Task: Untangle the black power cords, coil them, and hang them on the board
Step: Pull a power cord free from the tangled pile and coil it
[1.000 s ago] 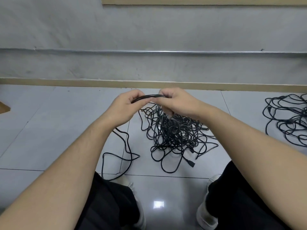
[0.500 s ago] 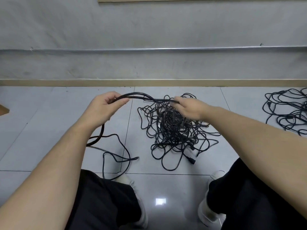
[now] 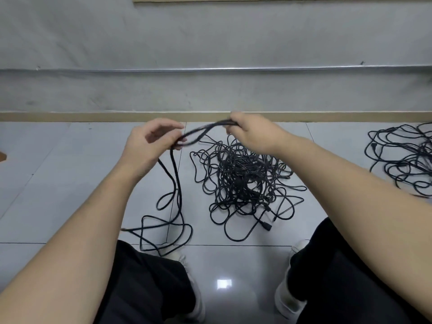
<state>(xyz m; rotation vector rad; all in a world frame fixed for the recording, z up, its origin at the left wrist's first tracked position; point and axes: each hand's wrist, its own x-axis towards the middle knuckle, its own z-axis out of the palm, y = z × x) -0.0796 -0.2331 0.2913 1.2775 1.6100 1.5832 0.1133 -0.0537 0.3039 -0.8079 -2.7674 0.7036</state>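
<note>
Both hands raised over glossy grey floor tiles (image 3: 70,183): our left hand (image 3: 149,146) and right hand (image 3: 253,134) each grip a doubled black power cord (image 3: 201,133), above the tangled cord pile (image 3: 243,176) before a grey concrete wall (image 3: 210,43) and tan baseboard (image 3: 93,116).

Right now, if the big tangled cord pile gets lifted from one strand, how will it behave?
Probably floppy: the cord sags between the left hand and right hand. The tangled pile likely drags up as a clump, since its loops interlock. Loose plugs may snag.
</note>
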